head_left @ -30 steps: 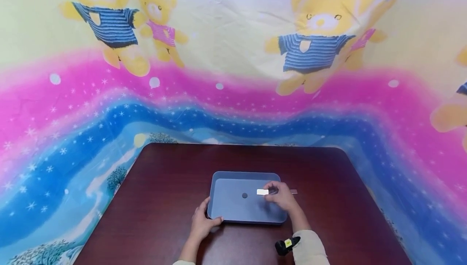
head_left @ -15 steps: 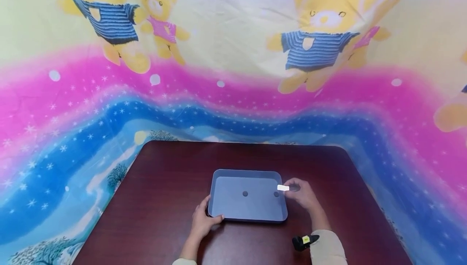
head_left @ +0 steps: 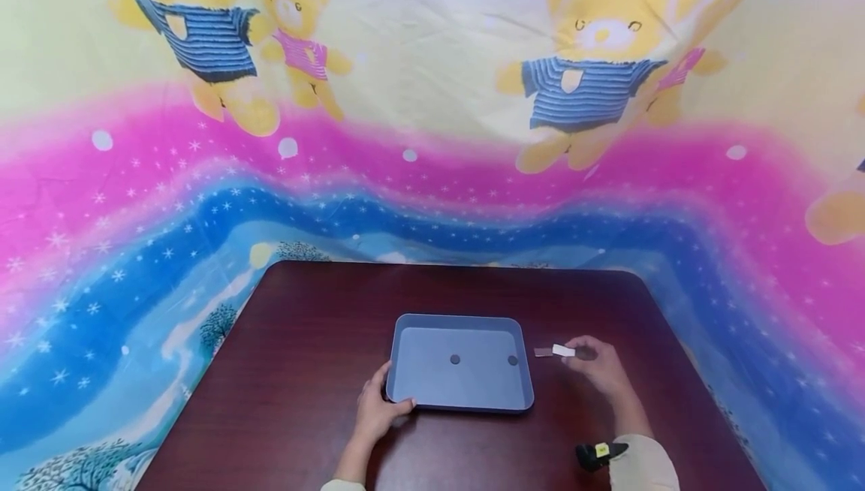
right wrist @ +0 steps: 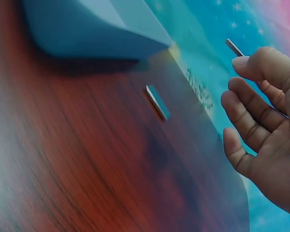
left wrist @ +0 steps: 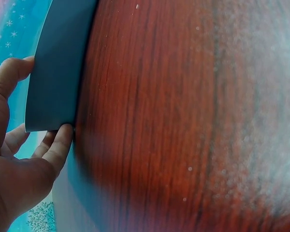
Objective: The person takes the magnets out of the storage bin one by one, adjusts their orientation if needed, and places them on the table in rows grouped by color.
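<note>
A shallow grey-blue tray [head_left: 459, 390] lies on the table, with one small dark disc [head_left: 455, 359] in its middle and another dark disc [head_left: 513, 360] near its right wall. My left hand [head_left: 375, 408] grips the tray's near left corner, thumb on the near side; the left wrist view shows fingertips against that corner. Right of the tray, my right hand [head_left: 601, 367] pinches a small flat strip [head_left: 564, 350], its exposed end bright white. Just left of it, another thin strip [head_left: 544, 353] lies on the table, also seen as a flat strip [right wrist: 157, 102] in the right wrist view.
The dark reddish-brown table [head_left: 324, 326] has rounded far corners. A cloth [head_left: 432, 198] printed with bears hangs behind and around it. A black device [head_left: 598, 456] is strapped at my right wrist.
My right hand has moved right, from over the tray to beyond its right side, carrying the strip. The right disc and the tabletop strip now show uncovered. My left hand stays put.
</note>
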The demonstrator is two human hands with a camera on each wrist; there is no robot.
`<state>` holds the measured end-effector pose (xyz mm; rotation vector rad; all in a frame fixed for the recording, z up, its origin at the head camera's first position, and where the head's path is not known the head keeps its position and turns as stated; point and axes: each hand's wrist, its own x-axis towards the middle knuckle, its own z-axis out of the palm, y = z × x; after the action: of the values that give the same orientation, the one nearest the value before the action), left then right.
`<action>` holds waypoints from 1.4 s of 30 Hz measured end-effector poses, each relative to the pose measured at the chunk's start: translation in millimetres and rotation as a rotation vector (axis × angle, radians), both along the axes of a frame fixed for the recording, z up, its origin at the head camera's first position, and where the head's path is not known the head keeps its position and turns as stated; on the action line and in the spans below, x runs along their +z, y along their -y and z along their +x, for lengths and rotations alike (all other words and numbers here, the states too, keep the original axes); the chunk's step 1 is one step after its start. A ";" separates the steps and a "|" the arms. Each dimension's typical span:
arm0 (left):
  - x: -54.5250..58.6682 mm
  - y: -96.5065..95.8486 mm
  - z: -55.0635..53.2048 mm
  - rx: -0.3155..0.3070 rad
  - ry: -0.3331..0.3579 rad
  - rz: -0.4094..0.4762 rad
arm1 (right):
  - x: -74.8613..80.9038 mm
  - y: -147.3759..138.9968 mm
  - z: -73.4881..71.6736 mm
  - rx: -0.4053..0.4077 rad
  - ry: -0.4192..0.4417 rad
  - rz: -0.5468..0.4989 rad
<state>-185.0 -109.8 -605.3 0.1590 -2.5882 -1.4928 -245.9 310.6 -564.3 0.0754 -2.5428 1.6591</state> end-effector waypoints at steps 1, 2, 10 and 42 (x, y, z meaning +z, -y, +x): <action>0.1 0.0 -0.1 0.000 -0.001 0.000 | -1.1 -3.5 -0.5 -0.009 0.002 -0.010; 0.2 0.1 -0.2 0.000 -0.002 0.000 | -2.2 -7.0 -1.0 -0.015 0.006 -0.020; 1.8 1.0 0.5 0.000 0.002 -0.001 | -14.8 -33.5 -4.3 -0.062 0.071 -0.032; 1.0 1.0 1.1 -0.012 0.007 0.014 | -29.3 -63.4 -22.7 -0.038 0.162 0.251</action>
<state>-183.9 -110.8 -604.4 0.1516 -2.5893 -1.5175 -268.6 374.1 -593.7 -0.0910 -2.8418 1.3764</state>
